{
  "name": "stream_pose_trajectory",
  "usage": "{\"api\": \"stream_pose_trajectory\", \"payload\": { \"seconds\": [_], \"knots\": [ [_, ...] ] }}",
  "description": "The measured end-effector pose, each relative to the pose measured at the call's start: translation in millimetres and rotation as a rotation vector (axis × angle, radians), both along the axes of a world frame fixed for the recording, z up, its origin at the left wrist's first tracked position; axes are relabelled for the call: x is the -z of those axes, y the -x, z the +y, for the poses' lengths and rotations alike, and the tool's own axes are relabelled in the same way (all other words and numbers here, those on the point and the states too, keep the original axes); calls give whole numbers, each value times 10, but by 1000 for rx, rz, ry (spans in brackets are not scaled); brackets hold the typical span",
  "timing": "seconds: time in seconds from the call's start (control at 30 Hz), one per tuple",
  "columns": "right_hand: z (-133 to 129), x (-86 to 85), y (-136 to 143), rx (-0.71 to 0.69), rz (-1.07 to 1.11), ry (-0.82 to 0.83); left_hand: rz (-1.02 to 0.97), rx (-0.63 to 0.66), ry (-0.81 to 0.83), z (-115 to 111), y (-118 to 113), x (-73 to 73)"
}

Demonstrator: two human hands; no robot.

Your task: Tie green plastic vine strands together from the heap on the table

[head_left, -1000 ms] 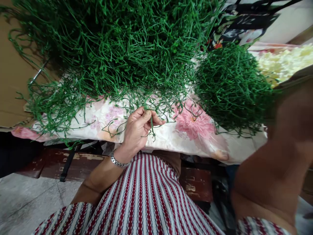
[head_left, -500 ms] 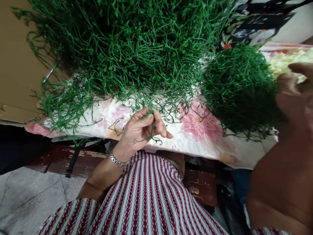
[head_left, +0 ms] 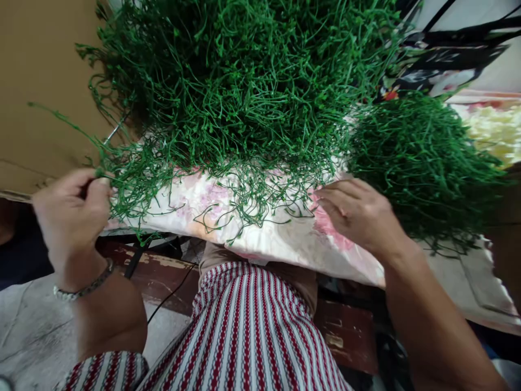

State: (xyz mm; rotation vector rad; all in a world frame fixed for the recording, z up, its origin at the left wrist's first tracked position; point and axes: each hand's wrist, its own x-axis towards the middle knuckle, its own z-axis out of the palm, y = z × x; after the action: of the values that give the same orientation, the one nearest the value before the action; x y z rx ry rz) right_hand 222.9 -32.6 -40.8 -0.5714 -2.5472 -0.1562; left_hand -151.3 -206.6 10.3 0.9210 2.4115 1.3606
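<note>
At the left end of the table my left hand [head_left: 75, 214] is closed, thumb against fingers, on a thin green plastic stem [head_left: 67, 120] that sticks up and to the left. Beside it lies a small loose heap of green stems [head_left: 136, 182]. My right hand [head_left: 356, 209] hovers low over the flowered cloth [head_left: 280, 236], palm down. Its fingers stretch leftward and I see nothing in them. Several scattered stems [head_left: 252, 198] lie just left of its fingertips.
A large mound of green stems [head_left: 252, 81] fills the back. A second pile [head_left: 419, 157] stands at right, with pale yellow petals [head_left: 494, 133] behind it. Cardboard [head_left: 44, 70] walls the left side, near a thin metal rod [head_left: 116, 130]. A brown bench [head_left: 163, 277] sits below.
My left hand has moved from the middle to the far left with a stem. My right hand has come in from the far right to the scattered stems. The view has shifted slightly.
</note>
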Motion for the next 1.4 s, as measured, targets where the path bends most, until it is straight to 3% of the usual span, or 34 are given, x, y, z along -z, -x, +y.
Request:
{"api": "stream_pose_trajectory", "payload": {
  "seconds": [0.03, 0.1, 0.13, 0.2, 0.3, 0.4, 0.5, 0.57, 0.6, 0.63, 0.67, 0.7, 0.77, 0.9, 1.07, 1.23, 1.3, 1.4],
  "knots": [
    [-49, 13, 138, -46, -36, 42, 303, 20, 129, 9, 109, 92],
    [-128, 13, 427, -80, -108, 119, 621, 83, 395, 45, 282, 288],
    [-155, 6, 571, -87, -143, 151, 683, 144, 522, 66, 344, 376],
    [-184, -2, 843, -93, -228, 213, 721, 156, 624, 102, 424, 504],
    [-186, 43, 1160, -66, -375, 298, 746, 124, 573, 118, 485, 553],
    [-183, 122, 1301, -28, -487, 330, 777, 107, 376, 108, 507, 503],
    [-177, 170, 1242, -54, -507, 318, 847, 54, 100, 101, 380, 458],
    [-165, 190, 1114, -66, -484, 292, 917, 97, -85, 100, 152, 461],
    [-157, 200, 1033, -65, -463, 272, 935, 225, -129, 103, 3, 476],
    [-149, 212, 944, -66, -435, 248, 916, 435, -139, 108, -155, 501],
    [-141, 224, 851, -66, -397, 222, 870, 715, -61, 117, -310, 539],
    [-134, 236, 755, -65, -353, 196, 852, 889, 46, 132, -449, 587],
    [-124, 253, 565, -62, -255, 150, 832, 1001, 225, 182, -646, 710],
    [-99, 247, 232, -24, -82, 67, 693, 1027, 220, 324, -730, 927],
    [-15, 260, -17, 89, -93, -51, 662, 1021, 239, 410, -731, 922],
    [-6, 348, 17, 88, -187, 12, 698, 1000, 293, 388, -758, 919],
    [-39, 333, 72, 77, -193, 52, 622, 968, 223, 395, -723, 948],
    [-110, 212, 171, 128, -121, 48, 388, 804, 23, 428, -651, 931]
  ]
}}
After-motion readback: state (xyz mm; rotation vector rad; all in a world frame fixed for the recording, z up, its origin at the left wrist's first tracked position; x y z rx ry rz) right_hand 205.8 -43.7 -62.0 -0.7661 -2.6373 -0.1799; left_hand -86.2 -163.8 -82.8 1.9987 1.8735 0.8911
